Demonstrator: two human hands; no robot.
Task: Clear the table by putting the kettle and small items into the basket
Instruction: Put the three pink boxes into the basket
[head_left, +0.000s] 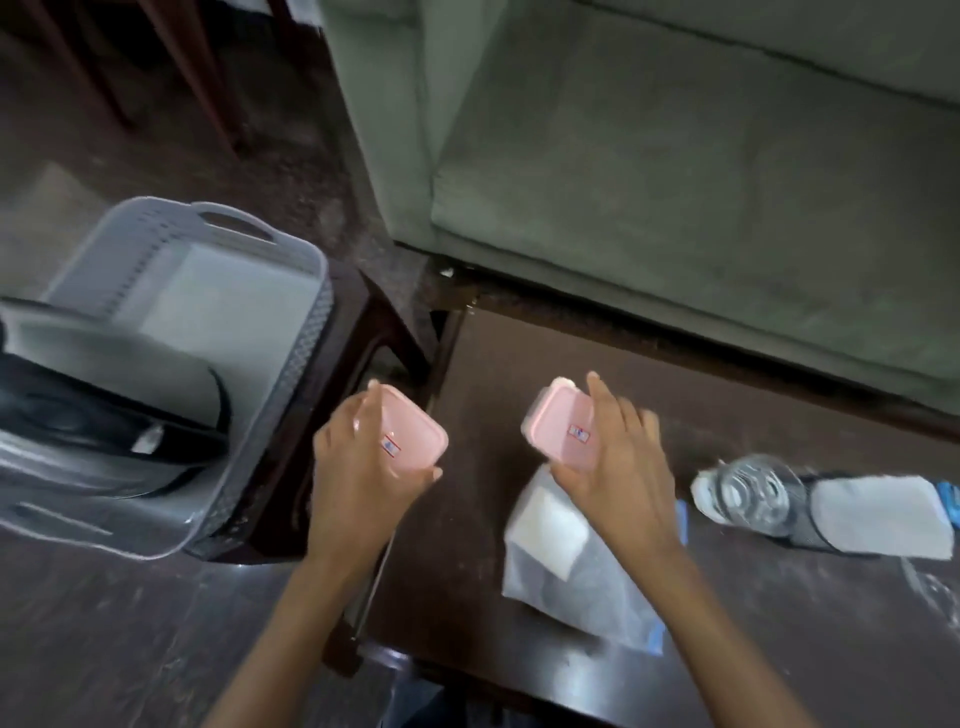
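My left hand (358, 467) grips a small pink lidded box (410, 436) above the gap between the table and the basket. My right hand (618, 457) grips a second pink box (563, 426) over the dark wooden table (519, 364). The grey plastic basket (306, 291) stands to the left on a dark stool, and the kettle (104, 415), grey with a black handle, lies inside its near half. On the table lie a clear zip bag (571, 561) with a white pad inside and a clear plastic bottle (753, 493) on its side.
A green sofa (675, 182) runs along the far side of the table. A white cloth or label (878, 514) wraps the bottle's right end. Dark chair legs (104, 78) stand at the top left on the brown floor.
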